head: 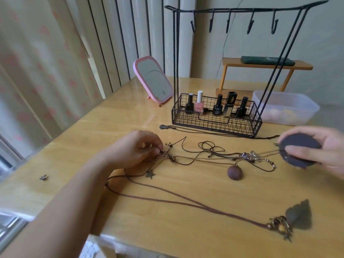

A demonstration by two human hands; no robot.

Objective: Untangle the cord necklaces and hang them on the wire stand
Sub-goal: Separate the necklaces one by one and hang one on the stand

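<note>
Basically, left hand (141, 148) pinches the cord tangle (204, 151) mid-frame, right hand (316, 148) grips the dark disc pendant (297, 144); best pull apart slowly.

Two hands (137, 148) (316, 146), one wire stand (216, 116) with five hooks (250, 25) and five bottles (199, 105), one mirror (153, 81), one tub (286, 107), one small shelf (266, 65), and several tangled cord necklaces (204, 155), number unclear.
</note>
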